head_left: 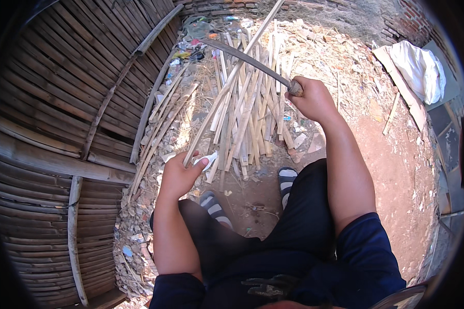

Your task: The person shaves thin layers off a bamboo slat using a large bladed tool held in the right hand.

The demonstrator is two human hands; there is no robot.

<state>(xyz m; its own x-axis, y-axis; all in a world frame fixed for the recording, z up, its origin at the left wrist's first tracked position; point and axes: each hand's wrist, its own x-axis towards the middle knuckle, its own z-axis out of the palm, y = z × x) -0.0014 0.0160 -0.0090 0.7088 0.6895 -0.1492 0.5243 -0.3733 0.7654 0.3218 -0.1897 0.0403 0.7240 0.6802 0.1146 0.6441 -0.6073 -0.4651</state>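
My left hand (177, 175) is closed around the lower end of a long, pale strip of split bamboo or wood (261, 33), which slants up and away to the far right. In my right hand (315, 101) is the handle of a machete (265, 70); its long dark blade points to the far left and crosses the strip partway along. Whether blade and strip touch I cannot tell. Beyond my feet, under both, lies a loose pile of similar strips (250, 126). A small white scrap (209, 161) shows beside my left thumb; whether I hold it is unclear.
A bamboo-slat wall (98, 77) stands close on the left, with longer strips (160, 126) lying along its foot. Rubble and litter cover the ground before a brick wall (232, 8). At the right, a white sack (420, 69) rests on flat boards. My sandalled feet (214, 206) are near the pile.
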